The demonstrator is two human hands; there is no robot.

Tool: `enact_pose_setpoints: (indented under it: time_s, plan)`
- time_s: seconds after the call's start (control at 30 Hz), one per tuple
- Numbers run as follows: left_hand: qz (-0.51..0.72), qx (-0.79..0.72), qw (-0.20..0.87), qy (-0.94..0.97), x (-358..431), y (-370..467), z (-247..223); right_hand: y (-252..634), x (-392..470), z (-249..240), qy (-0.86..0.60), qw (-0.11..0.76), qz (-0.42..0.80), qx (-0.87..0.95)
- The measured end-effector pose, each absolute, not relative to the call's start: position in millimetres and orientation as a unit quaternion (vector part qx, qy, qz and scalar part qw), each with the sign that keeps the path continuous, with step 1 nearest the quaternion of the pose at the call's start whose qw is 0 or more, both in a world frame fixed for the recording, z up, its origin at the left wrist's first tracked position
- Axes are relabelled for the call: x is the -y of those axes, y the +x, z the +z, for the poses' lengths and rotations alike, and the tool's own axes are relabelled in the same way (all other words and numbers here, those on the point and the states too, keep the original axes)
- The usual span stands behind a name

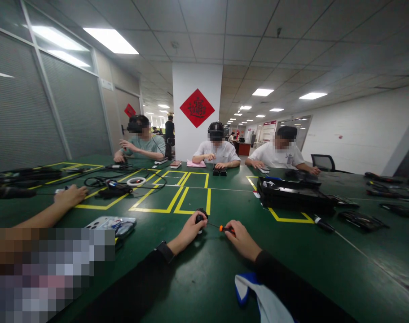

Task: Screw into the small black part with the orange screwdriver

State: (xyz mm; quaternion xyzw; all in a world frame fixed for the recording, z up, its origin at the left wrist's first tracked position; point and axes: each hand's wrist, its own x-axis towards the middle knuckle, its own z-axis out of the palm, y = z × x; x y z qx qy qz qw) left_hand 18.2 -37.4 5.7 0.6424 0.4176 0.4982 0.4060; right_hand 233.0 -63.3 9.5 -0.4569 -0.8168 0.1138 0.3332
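Note:
My left hand (190,229) is closed around a small black object (200,217), held just above the green table (191,278). To the right, my right hand (240,237) grips an orange and black screwdriver (226,229). Its thin shaft points left toward the black object. Whether the tip touches it is too small to tell. A dark band is on my left wrist. A blue and white cloth (261,294) lies beneath and beside my right forearm.
Black trays (292,195) are stacked at the right, near a black-handled tool (323,223). Cables (106,184) and a clear package (113,224) lie left. A person's hand (72,196) reaches in from the left. Three people (216,150) sit across the table.

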Motion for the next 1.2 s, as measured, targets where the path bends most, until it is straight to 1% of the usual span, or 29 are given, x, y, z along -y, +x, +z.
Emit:
enact_pose_setpoints:
  time_s: [0.23,0.43,0.63,0.8,1.0,1.2]
  plan:
    - [0.503,-0.425,0.383,0.647,34.7,18.5,4.3,233.2,66.0,10.6,-0.449,0.34,0.142,0.814]
    - [0.493,-0.421,0.362,0.67,33.4,17.2,2.9,233.0,64.3,10.2,-0.438,0.346,0.124,0.821]
    - [0.489,-0.428,0.338,0.681,39.9,17.2,10.0,233.8,66.3,10.5,-0.442,0.337,0.137,0.82]
    - [0.48,-0.423,0.333,0.692,40.5,17.0,10.1,232.3,68.3,13.7,-0.44,0.339,0.147,0.819]
    - [0.465,-0.422,0.325,0.707,38.7,16.6,9.1,230.6,65.8,13.4,-0.43,0.344,0.128,0.825]
    - [0.463,-0.441,0.338,0.691,41.8,17.3,12.5,231.8,65.5,11.4,-0.419,0.352,0.152,0.823]
